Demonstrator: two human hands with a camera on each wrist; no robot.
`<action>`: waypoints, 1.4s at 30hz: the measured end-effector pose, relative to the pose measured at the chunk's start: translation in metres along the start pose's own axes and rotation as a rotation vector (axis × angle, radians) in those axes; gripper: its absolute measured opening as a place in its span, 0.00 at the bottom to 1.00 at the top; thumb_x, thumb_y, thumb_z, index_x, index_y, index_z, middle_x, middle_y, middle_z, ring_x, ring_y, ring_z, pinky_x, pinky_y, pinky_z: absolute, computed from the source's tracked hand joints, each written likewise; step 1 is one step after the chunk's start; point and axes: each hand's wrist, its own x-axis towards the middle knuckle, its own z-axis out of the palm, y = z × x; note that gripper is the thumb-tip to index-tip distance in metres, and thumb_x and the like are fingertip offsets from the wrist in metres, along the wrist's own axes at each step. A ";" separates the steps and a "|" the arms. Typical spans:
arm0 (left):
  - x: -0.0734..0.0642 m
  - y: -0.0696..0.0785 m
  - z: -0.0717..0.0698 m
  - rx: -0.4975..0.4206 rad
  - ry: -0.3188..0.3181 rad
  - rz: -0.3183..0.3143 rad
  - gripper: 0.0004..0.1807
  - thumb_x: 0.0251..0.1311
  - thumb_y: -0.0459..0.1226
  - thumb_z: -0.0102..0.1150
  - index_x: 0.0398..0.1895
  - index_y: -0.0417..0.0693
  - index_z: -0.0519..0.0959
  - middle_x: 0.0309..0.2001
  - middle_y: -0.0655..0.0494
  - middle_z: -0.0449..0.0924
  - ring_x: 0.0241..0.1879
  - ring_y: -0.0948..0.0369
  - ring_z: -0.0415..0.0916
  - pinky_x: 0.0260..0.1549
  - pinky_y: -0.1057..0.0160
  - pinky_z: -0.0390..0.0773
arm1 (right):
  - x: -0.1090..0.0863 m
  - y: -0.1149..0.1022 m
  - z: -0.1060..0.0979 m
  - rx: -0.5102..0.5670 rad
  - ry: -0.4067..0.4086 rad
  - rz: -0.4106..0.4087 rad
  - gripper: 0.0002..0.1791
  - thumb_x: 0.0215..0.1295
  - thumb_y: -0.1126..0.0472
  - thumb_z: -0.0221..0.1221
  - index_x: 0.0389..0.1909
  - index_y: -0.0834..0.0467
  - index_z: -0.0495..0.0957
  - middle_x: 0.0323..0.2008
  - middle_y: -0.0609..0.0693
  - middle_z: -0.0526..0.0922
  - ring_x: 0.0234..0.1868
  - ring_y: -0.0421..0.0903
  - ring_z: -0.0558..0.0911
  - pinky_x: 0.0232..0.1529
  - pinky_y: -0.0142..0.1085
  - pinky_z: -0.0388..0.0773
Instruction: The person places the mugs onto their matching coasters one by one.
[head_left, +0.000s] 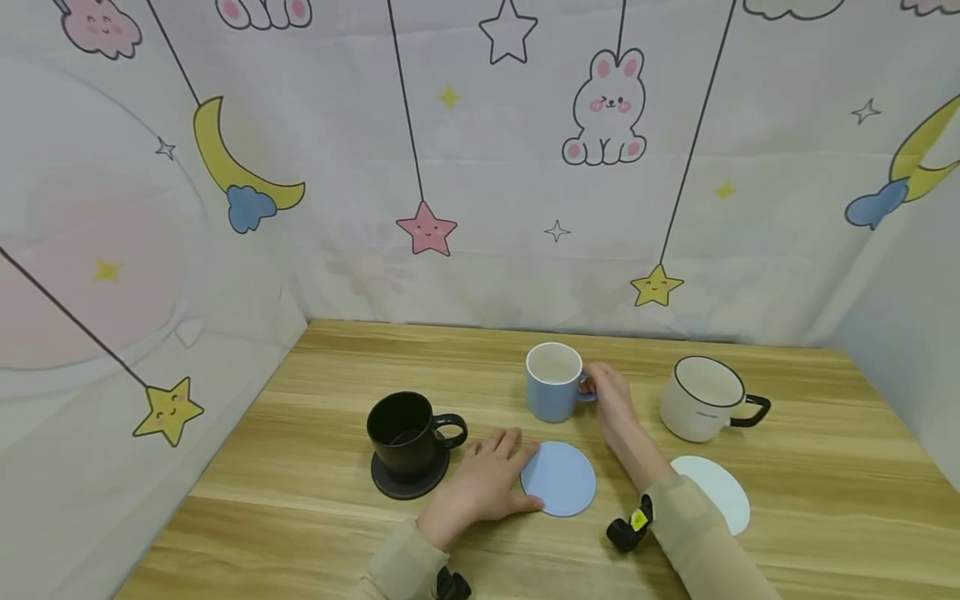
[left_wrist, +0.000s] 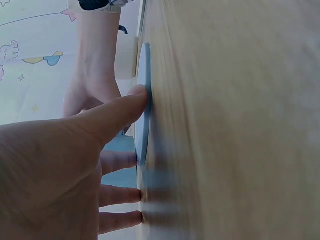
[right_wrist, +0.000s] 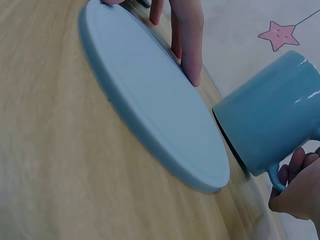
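Note:
My left hand [head_left: 487, 479] rests on the table and holds a round light-blue coaster [head_left: 559, 479] by its left side. In the left wrist view, the thumb [left_wrist: 131, 106] is at one edge and the forefinger at the other; the remaining fingers reach to the tabletop, spread apart. Behind the coaster stands a blue mug [head_left: 552, 396], white inside and upright. My right hand [head_left: 609, 396] grips its handle from the right with curled fingers. The mug's base shows close to the wood in the right wrist view [right_wrist: 270, 115].
A black mug [head_left: 401, 429] stands on a black coaster [head_left: 408, 487] at left. To the right is a wide white mug [head_left: 697, 400] with a black rim and handle. A white coaster [head_left: 723, 492] lies before it, partly behind my right forearm. A printed cloth [head_left: 495, 283] hangs behind the table.

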 end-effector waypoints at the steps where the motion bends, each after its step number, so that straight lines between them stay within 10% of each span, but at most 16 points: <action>1: 0.000 0.000 0.000 0.000 0.000 0.000 0.43 0.54 0.63 0.59 0.71 0.59 0.62 0.73 0.47 0.57 0.73 0.47 0.55 0.64 0.38 0.63 | -0.001 0.000 0.000 -0.003 0.006 0.005 0.20 0.60 0.70 0.52 0.10 0.55 0.65 0.14 0.44 0.63 0.26 0.41 0.69 0.34 0.29 0.70; 42: -0.001 0.001 0.000 -0.001 -0.002 0.004 0.43 0.55 0.63 0.59 0.71 0.58 0.63 0.73 0.47 0.58 0.73 0.46 0.54 0.63 0.38 0.63 | -0.040 -0.016 -0.003 0.071 -0.032 0.028 0.22 0.62 0.70 0.48 0.09 0.54 0.59 0.14 0.44 0.61 0.25 0.41 0.66 0.35 0.32 0.66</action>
